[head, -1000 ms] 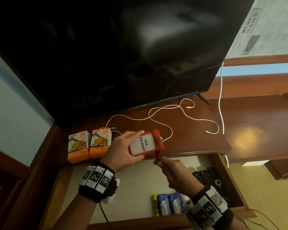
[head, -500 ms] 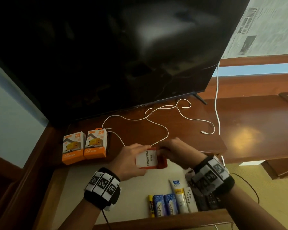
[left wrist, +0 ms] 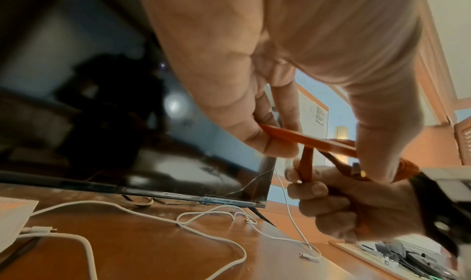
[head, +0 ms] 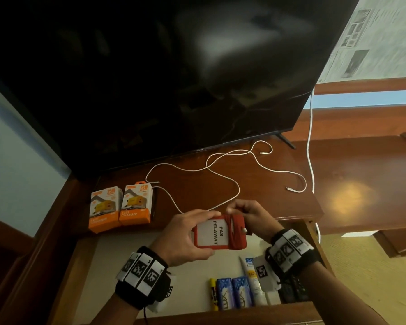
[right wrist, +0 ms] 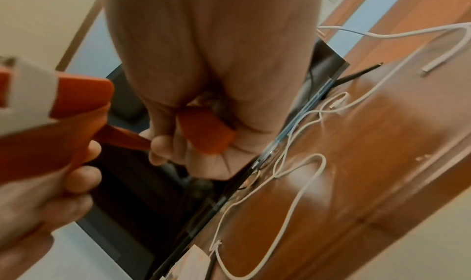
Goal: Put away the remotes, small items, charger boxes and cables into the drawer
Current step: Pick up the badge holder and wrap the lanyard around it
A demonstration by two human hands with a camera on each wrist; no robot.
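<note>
Home living room or bedroom, large flat television [head: 150,78] standing on a polished wooden cabinet [head: 279,198], open drawer [head: 131,266] of toiletries and remotes beneath, pale blue wall [head: 14,160]

At centre frame you read "PAS PELAWAT" on the red-framed white card holder [head: 217,232]; left of it, the two orange-and-white cardboard charger boxes [head: 120,205] say "25W" and "FAST CHARGER"; at the bottom, the two blue packets [head: 232,293] say "LUX".

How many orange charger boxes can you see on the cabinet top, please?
2: the left charger box and the right charger box stand touching side by side below the television. None seems hidden.
</note>
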